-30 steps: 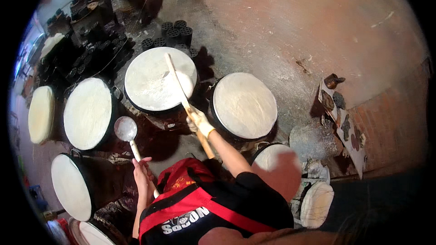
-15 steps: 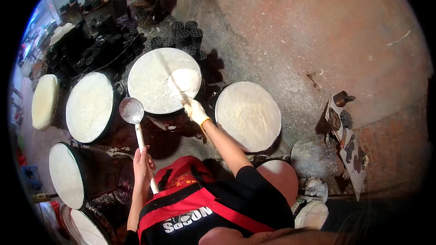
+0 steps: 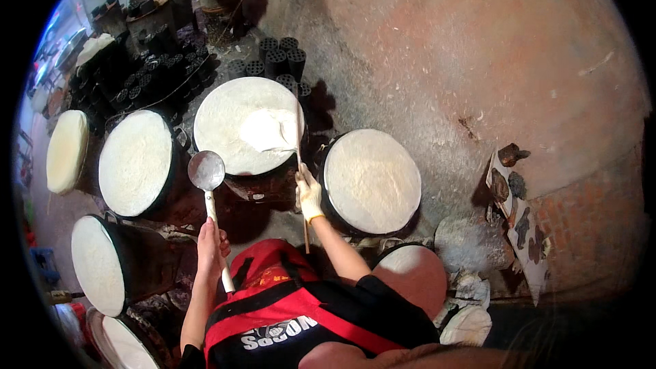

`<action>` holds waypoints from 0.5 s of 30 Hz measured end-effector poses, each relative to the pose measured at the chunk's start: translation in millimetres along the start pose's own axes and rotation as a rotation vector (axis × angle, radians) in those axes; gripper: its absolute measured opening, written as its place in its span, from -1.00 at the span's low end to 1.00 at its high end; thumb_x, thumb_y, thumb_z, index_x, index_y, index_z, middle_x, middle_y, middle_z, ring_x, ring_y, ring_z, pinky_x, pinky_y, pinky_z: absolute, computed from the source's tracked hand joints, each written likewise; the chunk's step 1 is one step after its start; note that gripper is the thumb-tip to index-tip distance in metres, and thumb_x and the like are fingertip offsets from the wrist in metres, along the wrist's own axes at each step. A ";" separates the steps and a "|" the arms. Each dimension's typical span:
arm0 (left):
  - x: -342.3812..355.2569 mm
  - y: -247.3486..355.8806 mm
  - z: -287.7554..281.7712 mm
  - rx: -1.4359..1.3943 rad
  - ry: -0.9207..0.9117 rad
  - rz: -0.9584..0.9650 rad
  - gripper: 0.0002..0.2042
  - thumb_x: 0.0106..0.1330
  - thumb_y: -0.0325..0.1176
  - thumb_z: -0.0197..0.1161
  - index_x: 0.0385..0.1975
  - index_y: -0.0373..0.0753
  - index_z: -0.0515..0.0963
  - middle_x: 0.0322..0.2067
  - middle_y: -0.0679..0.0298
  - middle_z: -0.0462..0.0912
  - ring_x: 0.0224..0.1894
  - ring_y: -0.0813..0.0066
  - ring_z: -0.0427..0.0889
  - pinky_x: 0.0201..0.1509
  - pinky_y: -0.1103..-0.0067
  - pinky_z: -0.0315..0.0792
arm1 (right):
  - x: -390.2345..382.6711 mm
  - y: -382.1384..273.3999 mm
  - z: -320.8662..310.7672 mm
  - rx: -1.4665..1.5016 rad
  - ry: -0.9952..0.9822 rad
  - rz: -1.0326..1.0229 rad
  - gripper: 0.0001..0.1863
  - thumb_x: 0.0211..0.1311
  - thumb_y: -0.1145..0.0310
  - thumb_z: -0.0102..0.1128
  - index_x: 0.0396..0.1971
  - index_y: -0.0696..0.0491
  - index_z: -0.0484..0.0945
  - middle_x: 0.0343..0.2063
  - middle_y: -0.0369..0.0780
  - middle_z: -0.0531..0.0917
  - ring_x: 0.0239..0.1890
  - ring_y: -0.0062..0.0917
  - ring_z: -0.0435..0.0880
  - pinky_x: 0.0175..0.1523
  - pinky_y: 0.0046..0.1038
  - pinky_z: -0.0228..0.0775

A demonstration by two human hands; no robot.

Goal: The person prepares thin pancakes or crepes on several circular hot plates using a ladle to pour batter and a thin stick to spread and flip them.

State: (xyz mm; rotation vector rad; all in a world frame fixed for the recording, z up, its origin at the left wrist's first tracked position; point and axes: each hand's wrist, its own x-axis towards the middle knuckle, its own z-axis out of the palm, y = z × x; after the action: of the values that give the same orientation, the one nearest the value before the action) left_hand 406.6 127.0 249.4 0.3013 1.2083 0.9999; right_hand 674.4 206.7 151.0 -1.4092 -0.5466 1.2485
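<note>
My left hand (image 3: 212, 244), bare, is closed round the pale handle of a metal ladle (image 3: 206, 170), its bowl raised toward the nearest drums. My right hand (image 3: 309, 196) wears a light glove with a yellow cuff and grips a thin wooden stick (image 3: 298, 119). The stick stands nearly upright in the picture, along the right side of a round, pale-topped griddle (image 3: 217, 111). A thick white patch of batter (image 3: 263, 130) lies on that griddle's right half, just left of the stick. The finger ends of the right hand are partly hidden.
Another round pale top (image 3: 372, 181) stands to the right, with others (image 3: 137, 162) along the left side. Perforated black coal cylinders (image 3: 276, 63) stand behind the middle griddle. A narrow board (image 3: 529, 246) holding dark lumps lies at the right, beside a stained floor (image 3: 437, 48).
The stick has swung from pointing up-left across the griddle to its right side. My right hand has shifted right and nearer me. The white patch reaches farther left; the ladle moved slightly right.
</note>
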 end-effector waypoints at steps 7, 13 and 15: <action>15.0 -4.7 3.9 0.010 -0.151 0.036 -0.81 0.36 -0.25 0.01 -0.23 -0.24 0.40 -0.56 0.38 0.37 -0.61 0.69 0.31 -0.66 0.74 0.18 | 55.9 5.4 -2.9 -0.051 -0.112 -0.149 -0.68 0.21 0.34 0.06 -0.02 -0.22 0.53 -0.69 -0.51 0.45 -0.84 -0.79 0.23 -0.79 -0.66 0.02; 35.3 0.8 7.8 0.098 -0.160 -0.081 -0.88 0.36 -0.32 0.00 -0.32 -0.23 0.37 -0.52 0.38 0.36 -0.58 0.64 0.34 -0.62 0.74 0.26 | 55.2 -10.4 -19.4 -0.217 -0.286 0.010 -0.66 0.19 0.32 0.16 -0.01 -0.20 0.52 -0.54 -0.51 0.53 -0.76 -0.82 0.27 -0.74 -0.72 0.09; 64.6 -0.7 9.0 0.216 -0.081 -0.022 -0.84 0.34 -0.25 0.03 -0.37 -0.19 0.33 -0.55 0.40 0.34 -0.60 0.64 0.33 -0.65 0.70 0.26 | 25.9 -7.3 -40.4 -0.208 -0.394 0.053 -0.62 0.20 0.19 0.16 0.04 -0.17 0.50 -0.56 -0.54 0.49 -0.70 -0.84 0.24 -0.62 -0.74 0.10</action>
State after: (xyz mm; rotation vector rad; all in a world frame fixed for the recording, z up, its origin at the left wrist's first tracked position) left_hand 415.4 179.2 211.3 0.4929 1.2449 0.8309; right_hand 721.3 214.1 140.7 -1.3581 -0.9348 1.5599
